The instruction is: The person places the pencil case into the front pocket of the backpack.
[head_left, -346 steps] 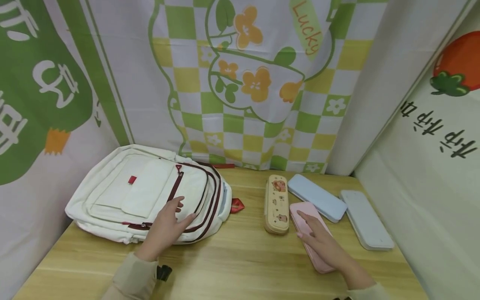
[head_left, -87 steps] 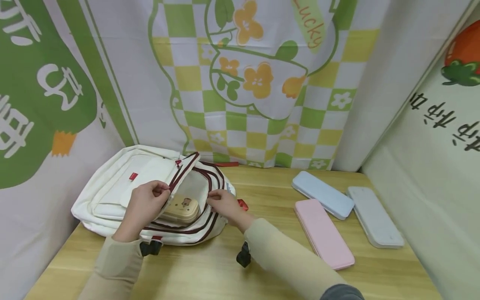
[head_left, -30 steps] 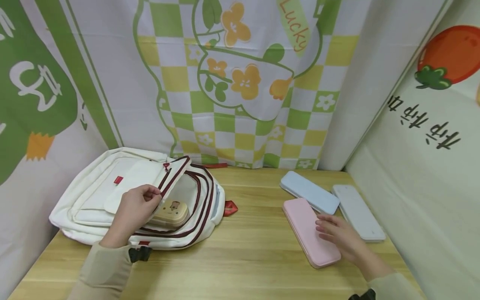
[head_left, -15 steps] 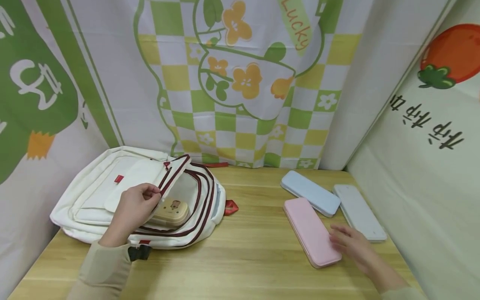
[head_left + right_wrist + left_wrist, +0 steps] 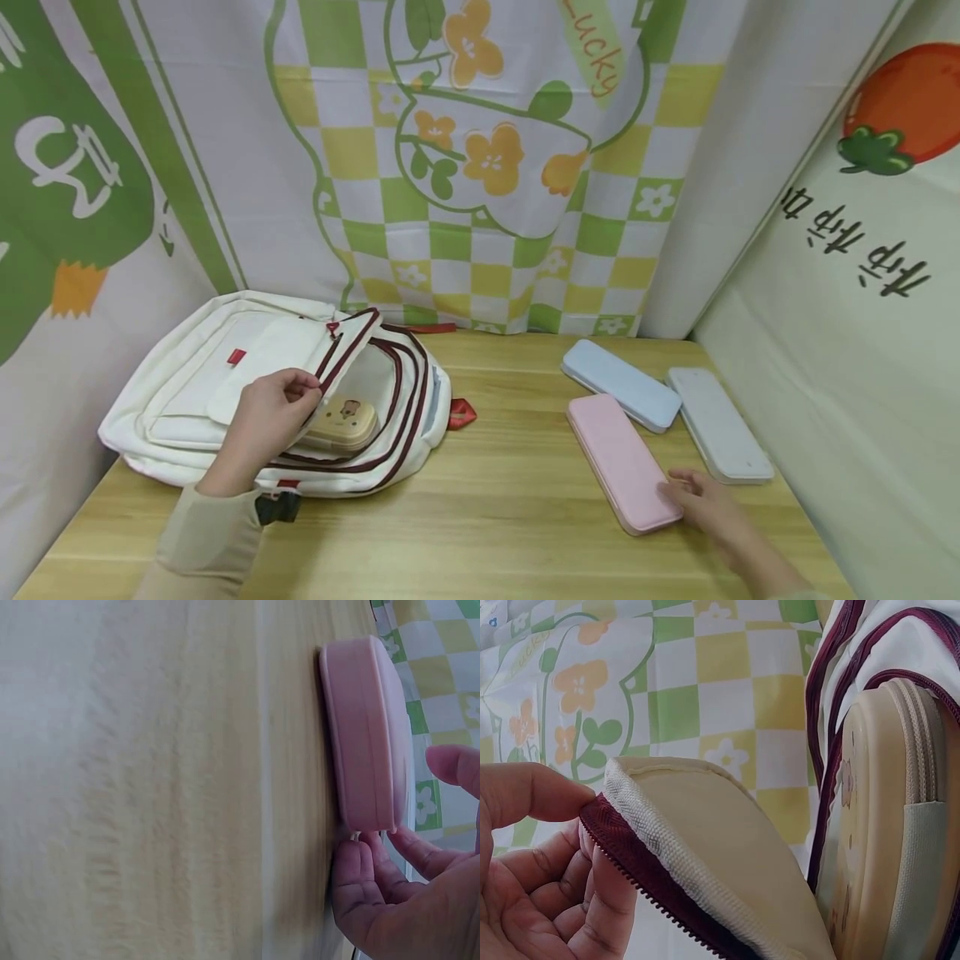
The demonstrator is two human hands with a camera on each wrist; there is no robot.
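From where I stand, the left hand at lower left of the frame pinches the flap of the white bag, holding it up; a tan case sits inside. At lower right, the right hand touches the pink case, fingers loosely bent, thumb apart. Farther back on the counter, at right, lie blue and grey cases.

1. The white cloth backpack is trimmed with toothed, woven dark-red zip tape.
2. The pink oblong plastic case is finished smooth and matt.
3. The light-brown wooden desk is surfaced with smooth, faintly glossy grain.
4. The green-and-yellow checked cloth hanging is lightly creased.
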